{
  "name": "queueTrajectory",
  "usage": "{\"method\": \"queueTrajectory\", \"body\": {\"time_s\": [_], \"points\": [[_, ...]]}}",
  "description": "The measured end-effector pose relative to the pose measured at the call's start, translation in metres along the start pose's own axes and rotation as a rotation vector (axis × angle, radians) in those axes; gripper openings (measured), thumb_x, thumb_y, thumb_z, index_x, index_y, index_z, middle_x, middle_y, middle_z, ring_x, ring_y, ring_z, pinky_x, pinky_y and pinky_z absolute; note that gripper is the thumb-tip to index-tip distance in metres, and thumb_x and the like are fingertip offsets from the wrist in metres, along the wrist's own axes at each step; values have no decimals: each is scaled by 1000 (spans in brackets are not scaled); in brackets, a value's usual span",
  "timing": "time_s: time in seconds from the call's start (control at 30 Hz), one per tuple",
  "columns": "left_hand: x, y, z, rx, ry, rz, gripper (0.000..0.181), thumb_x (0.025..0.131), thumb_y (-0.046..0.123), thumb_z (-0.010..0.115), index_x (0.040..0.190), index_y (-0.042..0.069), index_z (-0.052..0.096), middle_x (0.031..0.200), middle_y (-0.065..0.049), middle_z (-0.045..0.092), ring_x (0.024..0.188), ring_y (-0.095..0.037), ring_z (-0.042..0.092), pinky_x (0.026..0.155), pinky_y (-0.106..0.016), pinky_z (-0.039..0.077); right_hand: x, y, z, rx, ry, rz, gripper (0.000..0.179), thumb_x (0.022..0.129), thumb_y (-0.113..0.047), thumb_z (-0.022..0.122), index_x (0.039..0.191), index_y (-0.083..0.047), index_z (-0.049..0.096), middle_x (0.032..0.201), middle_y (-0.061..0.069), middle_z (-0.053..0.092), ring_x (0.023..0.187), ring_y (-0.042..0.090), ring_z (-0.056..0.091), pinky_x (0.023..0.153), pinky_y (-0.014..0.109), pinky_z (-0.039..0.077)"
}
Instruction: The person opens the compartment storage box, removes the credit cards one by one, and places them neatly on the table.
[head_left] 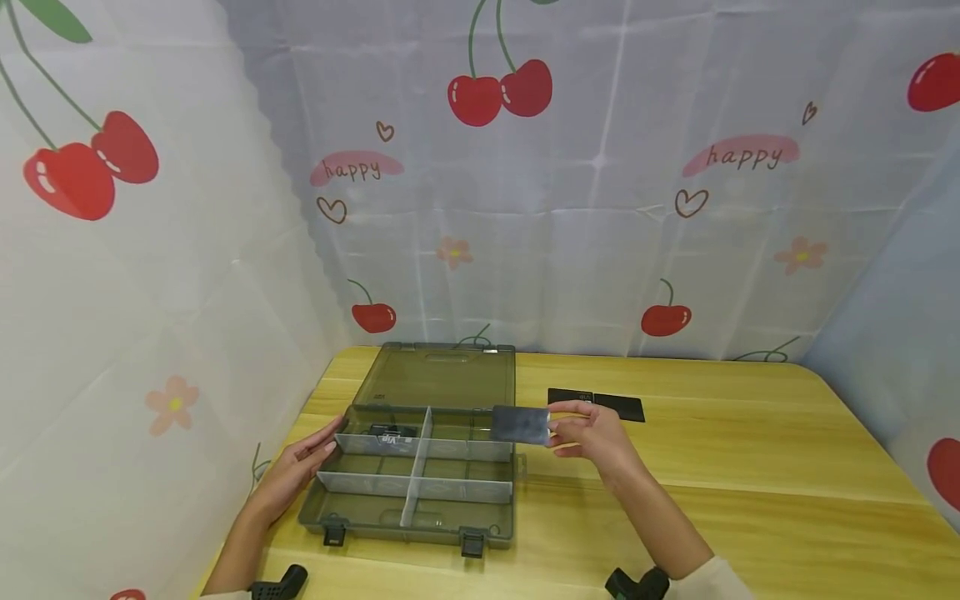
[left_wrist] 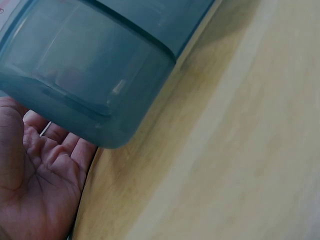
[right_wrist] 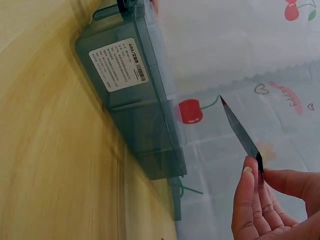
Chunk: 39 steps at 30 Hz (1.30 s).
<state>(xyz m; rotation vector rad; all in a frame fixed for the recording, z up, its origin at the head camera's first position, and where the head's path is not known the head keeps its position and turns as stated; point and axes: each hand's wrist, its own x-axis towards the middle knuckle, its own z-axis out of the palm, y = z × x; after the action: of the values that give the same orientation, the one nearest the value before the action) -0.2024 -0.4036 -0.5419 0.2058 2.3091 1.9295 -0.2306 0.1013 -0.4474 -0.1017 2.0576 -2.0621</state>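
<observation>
My right hand [head_left: 596,433] pinches a dark card [head_left: 519,425] by its right edge. The card is above the back right corner of a translucent grey-green divided box [head_left: 457,533]. In the right wrist view, the thin card [right_wrist: 242,127] appears nearly edge-on between thumb and fingers. My left hand [head_left: 292,471] touches the box's left side near the back corner, its fingers fairly straight; the left wrist view shows its palm [left_wrist: 45,185] beside the box wall [left_wrist: 100,75]. In the back left compartment lie dark cards [head_left: 393,433], one with white lettering.
The box lid [head_left: 442,375] lies folded back behind it. Two black cards [head_left: 618,407] lie on the wooden table [head_left: 720,458] at the back right. Two latches [head_left: 472,546] stick out at the box's front. A cherry-print cloth [head_left: 540,233] hangs behind and beside the table.
</observation>
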Motion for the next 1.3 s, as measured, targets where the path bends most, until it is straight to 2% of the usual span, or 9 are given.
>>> {"method": "queueTrajectory", "body": {"time_s": [0.53,0.73,0.9,1.0,1.07,1.1,1.17,1.23,1.3], "points": [[-3,-1,0,7,-9,-9,59,109,28,48,162,14,27,169,-10,9,152,-38,1,116,-66,6,15,15,-18,18,54,45,36,96,-2,67,131,5,62,94,13,75,80,28,73,78,44,61],[-2,-3,-1,2,-10,-11,59,109,27,48,162,13,27,169,-10,9,153,-36,1,117,-63,7,21,22,-27,19,70,71,37,96,-2,68,132,4,63,92,11,75,77,25,73,72,37,62],[-2,-3,-1,0,-12,-17,59,109,27,48,163,14,27,170,-9,9,153,-37,2,117,-62,8,23,25,-34,5,85,67,39,96,-4,68,133,7,61,89,10,76,76,24,74,72,37,62],[-1,-2,-1,22,-11,-27,59,110,30,47,163,16,27,170,-8,10,153,-35,4,119,-52,14,25,28,-38,-3,88,68,40,97,-5,68,134,7,60,89,11,76,76,24,74,72,38,62],[0,-2,-1,35,-8,-30,58,109,31,48,163,18,28,170,-7,11,153,-34,7,117,-37,23,26,29,-40,-5,89,76,41,97,-6,68,134,7,60,88,11,76,76,24,74,72,39,62],[0,-1,-1,38,-8,-31,58,109,31,48,162,18,28,170,-7,11,153,-33,7,116,-36,24,27,30,-41,-5,92,80,41,97,-6,68,135,8,59,88,10,75,75,23,73,72,40,62],[0,-1,-1,39,-8,-30,58,109,31,48,162,18,28,170,-6,12,153,-32,8,111,-24,28,28,30,-44,-7,98,89,41,97,-6,68,135,7,59,88,9,75,75,23,73,73,40,62],[1,-1,-1,40,-6,-28,58,109,31,48,162,18,28,170,-6,12,153,-33,8,113,-28,27,30,32,-46,-6,102,93,41,97,-5,68,135,8,59,88,8,74,74,21,73,73,39,62],[0,-1,-1,38,-7,-26,58,110,30,47,163,18,28,170,-7,11,153,-33,7,118,-41,21,31,34,-48,-9,102,92,41,97,-4,67,135,8,59,88,7,74,73,20,72,73,38,62]]}}
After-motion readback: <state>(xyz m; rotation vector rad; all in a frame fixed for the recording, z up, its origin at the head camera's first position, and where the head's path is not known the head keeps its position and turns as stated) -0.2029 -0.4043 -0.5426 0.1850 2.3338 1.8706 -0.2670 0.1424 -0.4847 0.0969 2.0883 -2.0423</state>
